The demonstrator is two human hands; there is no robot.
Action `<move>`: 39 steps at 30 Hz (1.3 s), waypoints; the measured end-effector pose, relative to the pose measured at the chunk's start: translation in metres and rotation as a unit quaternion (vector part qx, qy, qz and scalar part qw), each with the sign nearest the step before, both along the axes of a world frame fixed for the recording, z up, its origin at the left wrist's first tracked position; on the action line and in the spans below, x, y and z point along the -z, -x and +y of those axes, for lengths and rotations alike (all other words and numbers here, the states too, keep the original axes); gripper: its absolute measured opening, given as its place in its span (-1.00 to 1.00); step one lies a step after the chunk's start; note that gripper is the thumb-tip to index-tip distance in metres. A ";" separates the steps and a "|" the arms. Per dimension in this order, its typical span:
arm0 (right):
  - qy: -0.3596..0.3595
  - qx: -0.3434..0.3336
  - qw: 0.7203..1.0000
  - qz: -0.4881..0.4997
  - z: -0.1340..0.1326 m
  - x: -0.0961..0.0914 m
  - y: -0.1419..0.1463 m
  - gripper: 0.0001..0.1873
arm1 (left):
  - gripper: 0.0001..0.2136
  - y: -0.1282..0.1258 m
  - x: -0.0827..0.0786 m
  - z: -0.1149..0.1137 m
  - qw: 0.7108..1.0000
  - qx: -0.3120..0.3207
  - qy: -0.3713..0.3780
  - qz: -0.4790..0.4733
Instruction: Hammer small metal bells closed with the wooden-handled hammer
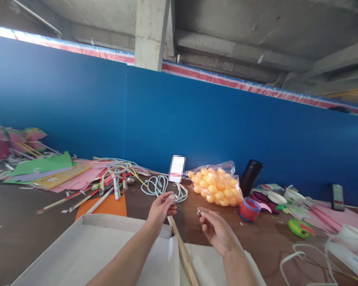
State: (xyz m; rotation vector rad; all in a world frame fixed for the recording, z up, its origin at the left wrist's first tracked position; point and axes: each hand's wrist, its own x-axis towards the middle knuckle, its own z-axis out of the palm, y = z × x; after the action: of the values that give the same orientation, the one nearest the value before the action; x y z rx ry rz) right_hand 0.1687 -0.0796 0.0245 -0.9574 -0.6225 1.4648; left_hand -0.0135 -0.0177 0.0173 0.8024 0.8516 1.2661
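Left hand (161, 208) is raised over the far edge of the white cardboard box (86, 242), with the forearm coming in from the near left. Thumb and forefinger are pinched shut on a small silver ball (174, 197), which sits at the fingertips just near of the light blue cord (159, 184).

Right hand (216, 232) is up just right of the left, palm turned partly up and the fingers curled in narrow. The thumb and forefinger tips meet on a tiny silvery piece (200, 212). We cannot tell what it is at this size. The two hands are near each other but apart.

A wooden stick (183, 250) runs between the two hands, from just under the left hand down to the near edge, across the box's right wall.

On the brown table (32, 234):
- Far of the right hand there is a clear bag of orange ping-pong balls (216, 184).
- A black cylinder (251, 174) stands tilted just right of the bag.
- A red tape roll (249, 209) lies near of that cylinder.
- A green disc (300, 227) lies further right, and a dark phone (337, 196) at the far right by the wall.
- Left of the cord there is a scatter of pens and sticks, with an orange sheet (107, 204) touching the box's far side.
- Green paper (44, 163) and a yellow ruler (62, 176) are at the far left.

A blue wall (226, 131) stands behind everything.
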 end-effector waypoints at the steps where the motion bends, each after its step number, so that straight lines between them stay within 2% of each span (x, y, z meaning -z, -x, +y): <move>1: 0.004 -0.004 1.000 0.008 0.000 0.000 0.001 -0.76 | -0.65 0.000 0.000 0.000 1.000 0.006 0.004 -0.009; 11: 0.019 -0.004 0.999 0.035 0.002 0.004 0.013 -0.81 | -0.73 -0.003 -0.005 -0.011 0.993 0.082 0.030 -0.083; 19: -0.006 0.008 0.999 0.038 0.002 0.003 0.020 -0.85 | -0.73 -0.008 -0.001 -0.015 0.983 0.141 0.037 -0.113; 23: 0.000 0.026 0.998 0.050 0.002 0.004 0.019 -0.86 | -0.73 -0.007 -0.002 -0.016 0.981 0.143 0.044 -0.123; 27: -0.010 0.006 0.999 0.052 0.001 0.003 0.019 -0.83 | -0.74 -0.006 -0.002 -0.016 0.981 0.139 0.050 -0.129; 34: -0.013 -0.021 1.000 0.011 -0.001 0.001 0.021 -0.80 | -0.75 -0.006 -0.001 -0.016 0.980 0.143 0.054 -0.127; 39: -0.032 -0.013 0.999 -0.022 0.000 0.000 0.023 -0.82 | -0.73 -0.006 -0.001 -0.016 0.978 0.152 0.052 -0.134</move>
State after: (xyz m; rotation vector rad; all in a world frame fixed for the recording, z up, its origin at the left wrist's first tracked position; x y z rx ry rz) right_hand 0.1453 -0.0800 0.0247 -0.9367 -0.7125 1.4416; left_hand -0.0078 -0.0339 0.0186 0.6330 0.5479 1.0218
